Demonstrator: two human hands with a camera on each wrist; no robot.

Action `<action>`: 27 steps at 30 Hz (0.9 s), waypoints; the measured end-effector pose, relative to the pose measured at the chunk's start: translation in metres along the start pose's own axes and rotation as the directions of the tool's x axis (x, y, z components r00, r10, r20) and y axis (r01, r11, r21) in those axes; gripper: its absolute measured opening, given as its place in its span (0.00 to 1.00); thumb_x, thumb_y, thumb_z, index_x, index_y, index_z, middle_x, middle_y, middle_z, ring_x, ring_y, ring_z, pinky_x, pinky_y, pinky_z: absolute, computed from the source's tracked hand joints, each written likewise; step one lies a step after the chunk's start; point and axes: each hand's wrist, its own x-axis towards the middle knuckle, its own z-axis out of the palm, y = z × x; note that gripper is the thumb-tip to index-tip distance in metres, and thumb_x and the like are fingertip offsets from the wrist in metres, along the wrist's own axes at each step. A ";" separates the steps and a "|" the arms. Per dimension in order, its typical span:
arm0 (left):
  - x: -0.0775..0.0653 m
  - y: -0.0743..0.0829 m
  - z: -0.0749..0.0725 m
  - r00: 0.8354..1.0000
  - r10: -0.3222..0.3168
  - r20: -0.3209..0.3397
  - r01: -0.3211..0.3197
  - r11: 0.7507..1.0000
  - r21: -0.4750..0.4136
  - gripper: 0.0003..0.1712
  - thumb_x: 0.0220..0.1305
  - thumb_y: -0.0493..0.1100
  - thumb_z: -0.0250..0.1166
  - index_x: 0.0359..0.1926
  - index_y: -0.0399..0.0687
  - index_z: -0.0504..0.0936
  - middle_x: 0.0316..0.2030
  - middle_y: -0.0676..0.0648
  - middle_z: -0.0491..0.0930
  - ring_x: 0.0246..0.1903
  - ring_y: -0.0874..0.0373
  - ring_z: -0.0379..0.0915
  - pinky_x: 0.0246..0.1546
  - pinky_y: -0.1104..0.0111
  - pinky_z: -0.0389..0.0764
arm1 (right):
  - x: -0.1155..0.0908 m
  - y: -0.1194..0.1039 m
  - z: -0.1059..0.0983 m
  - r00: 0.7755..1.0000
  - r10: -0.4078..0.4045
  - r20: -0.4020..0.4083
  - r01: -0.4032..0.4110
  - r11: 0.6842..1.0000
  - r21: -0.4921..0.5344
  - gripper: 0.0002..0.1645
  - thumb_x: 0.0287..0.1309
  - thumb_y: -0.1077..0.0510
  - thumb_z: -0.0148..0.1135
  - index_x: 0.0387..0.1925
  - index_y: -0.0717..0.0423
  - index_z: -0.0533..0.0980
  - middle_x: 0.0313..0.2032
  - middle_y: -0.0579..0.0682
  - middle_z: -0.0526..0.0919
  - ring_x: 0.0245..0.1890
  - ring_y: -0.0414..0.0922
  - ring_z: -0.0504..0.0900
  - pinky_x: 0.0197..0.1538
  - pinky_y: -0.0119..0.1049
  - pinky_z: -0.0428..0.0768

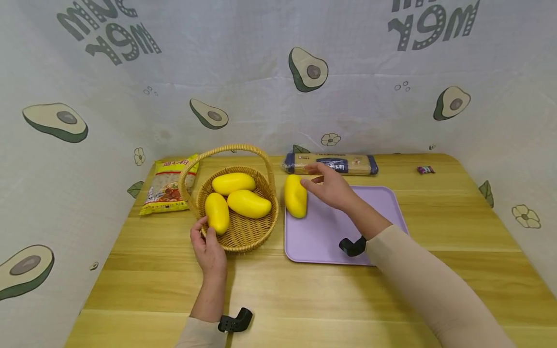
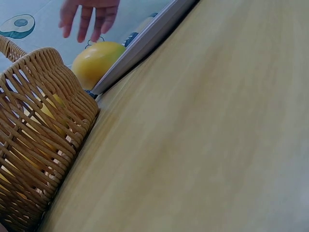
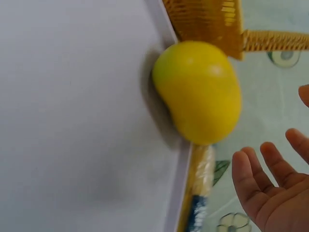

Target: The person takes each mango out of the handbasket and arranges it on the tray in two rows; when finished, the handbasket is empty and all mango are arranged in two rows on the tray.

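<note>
My left hand (image 1: 211, 253) holds the near-left rim of a wicker basket (image 1: 243, 247), its fingertips close beside one yellow mango (image 1: 217, 213) inside. Two more mangoes, one at the back (image 1: 233, 183) and one at the right (image 1: 249, 204), lie in the basket. Another mango (image 1: 296, 196) rests at the left edge of a lilac tray (image 1: 322, 249). Just right of this mango is my right hand (image 1: 331, 189), fingers spread and thumb apart. In the right wrist view a gap shows between the mango (image 3: 200, 92) and the hand (image 3: 280, 193).
A yellow food packet (image 1: 167, 186) lies behind the basket to the left. Behind the tray stretches a long pasta pack (image 1: 359, 165). A small purple-wrapped sweet (image 1: 425, 169) sits at the far right. An avocado-print curtain (image 1: 261, 87) surrounds the wooden table (image 1: 278, 299).
</note>
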 end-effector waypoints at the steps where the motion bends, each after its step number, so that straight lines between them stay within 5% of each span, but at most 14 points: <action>1: 0.000 0.001 0.000 1.000 0.001 0.000 -0.001 1.000 0.000 0.17 0.76 0.38 0.46 0.61 0.48 0.70 0.76 0.47 0.57 0.79 0.54 0.44 0.78 0.53 0.50 | -0.004 -0.003 0.000 1.000 -0.026 0.010 0.026 1.000 -0.013 0.35 0.69 0.44 0.62 0.72 0.49 0.66 0.69 0.56 0.72 0.64 0.57 0.76 0.59 0.54 0.81; 8: 0.001 0.000 0.001 1.000 0.018 -0.007 -0.018 1.000 0.003 0.17 0.75 0.36 0.46 0.60 0.46 0.70 0.75 0.47 0.59 0.78 0.54 0.46 0.77 0.53 0.50 | -0.035 -0.022 0.009 0.973 -0.180 0.141 0.190 0.980 -0.058 0.34 0.67 0.49 0.66 0.70 0.55 0.69 0.65 0.57 0.75 0.61 0.56 0.79 0.60 0.51 0.81; 18: 0.002 -0.002 -0.001 1.000 0.010 -0.013 -0.010 1.000 0.014 0.17 0.75 0.37 0.46 0.60 0.47 0.71 0.75 0.47 0.59 0.79 0.54 0.45 0.77 0.54 0.51 | -0.061 -0.049 0.047 0.883 -0.367 0.294 0.359 0.930 0.081 0.29 0.65 0.52 0.69 0.64 0.56 0.74 0.60 0.54 0.80 0.56 0.54 0.82 0.58 0.50 0.82; 27: 0.002 -0.001 0.001 0.999 0.030 -0.015 -0.030 0.999 0.014 0.17 0.76 0.37 0.45 0.60 0.46 0.71 0.73 0.45 0.61 0.77 0.53 0.49 0.75 0.52 0.54 | -0.041 -0.074 0.089 0.919 -0.373 0.127 0.366 0.927 0.077 0.39 0.61 0.45 0.71 0.70 0.49 0.70 0.68 0.50 0.73 0.67 0.53 0.75 0.67 0.52 0.75</action>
